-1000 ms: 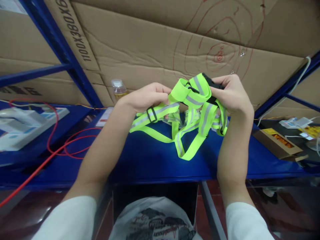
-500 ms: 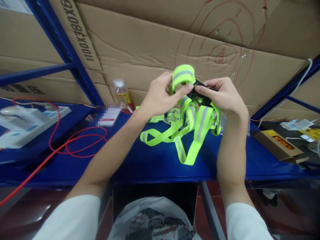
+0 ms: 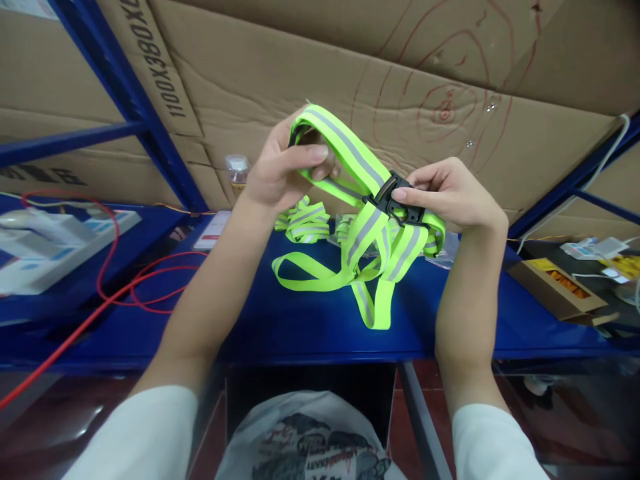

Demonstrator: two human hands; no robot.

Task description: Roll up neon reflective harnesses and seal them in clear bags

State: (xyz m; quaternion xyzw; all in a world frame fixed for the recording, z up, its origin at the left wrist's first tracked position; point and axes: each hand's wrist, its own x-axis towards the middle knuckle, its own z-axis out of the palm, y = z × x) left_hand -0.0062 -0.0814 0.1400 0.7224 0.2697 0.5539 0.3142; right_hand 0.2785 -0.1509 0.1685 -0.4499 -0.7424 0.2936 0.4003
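A neon yellow-green reflective strap with a grey stripe is stretched between my two hands. My left hand is closed around its looped left end, thumb in front. My right hand pinches the black plastic buckle through which the strap runs. From the buckle, more loops of the strap hang down to the blue table. Behind them lies a folded bundle of similar strap, apart from my hands.
A small bottle and a white card are behind my left forearm. To the left run a red cable and a power strip. At the right is an open cardboard box. Cardboard sheets form the back wall.
My left hand has moved left and slightly up, drawing the strap out from the buckle into a longer loop. The right hand stays at the buckle, shifted slightly right.
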